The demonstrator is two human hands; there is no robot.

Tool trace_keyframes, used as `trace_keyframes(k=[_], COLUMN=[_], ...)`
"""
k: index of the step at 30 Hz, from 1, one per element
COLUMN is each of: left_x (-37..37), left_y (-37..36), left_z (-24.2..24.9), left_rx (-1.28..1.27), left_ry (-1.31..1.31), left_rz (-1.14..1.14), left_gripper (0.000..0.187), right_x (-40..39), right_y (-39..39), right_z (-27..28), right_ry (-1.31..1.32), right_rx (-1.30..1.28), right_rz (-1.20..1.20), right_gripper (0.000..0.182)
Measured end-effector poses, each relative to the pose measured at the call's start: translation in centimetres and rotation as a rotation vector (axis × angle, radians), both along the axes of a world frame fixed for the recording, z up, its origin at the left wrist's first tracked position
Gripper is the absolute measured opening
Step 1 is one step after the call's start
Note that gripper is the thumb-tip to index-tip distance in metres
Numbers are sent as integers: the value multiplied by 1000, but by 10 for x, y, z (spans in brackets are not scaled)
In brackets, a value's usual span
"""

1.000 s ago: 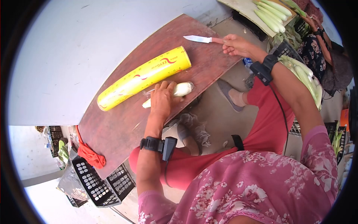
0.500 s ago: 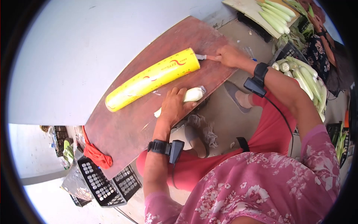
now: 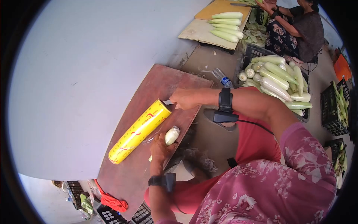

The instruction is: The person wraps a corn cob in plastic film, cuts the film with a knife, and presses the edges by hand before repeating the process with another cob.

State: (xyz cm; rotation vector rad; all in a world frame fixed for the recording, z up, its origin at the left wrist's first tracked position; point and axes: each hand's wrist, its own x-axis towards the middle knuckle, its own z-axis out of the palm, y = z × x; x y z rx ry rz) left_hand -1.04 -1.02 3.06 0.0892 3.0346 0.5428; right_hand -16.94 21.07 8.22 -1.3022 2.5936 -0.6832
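A yellow roll of film (image 3: 138,132) with red and black print lies slantwise on the reddish-brown table (image 3: 164,80). Near the table's front edge, my left hand (image 3: 160,148) is wrapped round a pale peeled corn cob (image 3: 172,136), whose rounded end sticks out past the fingers. My right hand (image 3: 181,98) is closed on the handle of a knife at the upper end of the roll. A short piece of its blade (image 3: 167,102) shows beside the roll's end; the rest is hidden.
A crate (image 3: 250,50) heaped with corn stands on the floor at the right, near a plastic bottle (image 3: 222,78). Behind it are a board (image 3: 194,31) with several cobs and a seated co-worker (image 3: 311,31). A red cloth (image 3: 113,201) hangs at the table's lower left.
The view has swung toward the right, bringing the corn crate and co-worker further in. My left hand still holds the cob, and my right hand remains on the knife by the roll's end.
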Motion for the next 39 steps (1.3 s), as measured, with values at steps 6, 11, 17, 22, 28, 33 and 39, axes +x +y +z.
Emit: trace_keyframes(k=[6, 11, 17, 22, 28, 33, 39], left_x=[4, 14, 19, 21, 17, 13, 15], left_y=[-7, 0, 13, 35, 41, 38, 34], left_z=[-12, 20, 93, 137, 125, 101, 88], left_rx=[73, 516, 920, 1245, 1617, 1825, 1909], left_ry=[-49, -211, -120, -71, -157, -246, -388], left_rz=[7, -18, 166, 20, -157, -192, -211], left_gripper=[51, 51, 46, 63, 68, 69, 75], right_x=[3, -7, 5, 26, 45, 53, 57], right_y=[-8, -16, -5, -17, -32, -49, -56], right_z=[14, 17, 57, 70, 81, 76, 84], right_ry=[-66, -345, -893, -1111, -1340, -1216, -1246], right_rx=[-76, -115, -490, -718, -619, -792, -788], right_rz=[219, 239, 196, 583, 767, 712, 581], right_gripper=[23, 34, 53, 76, 80, 75, 77])
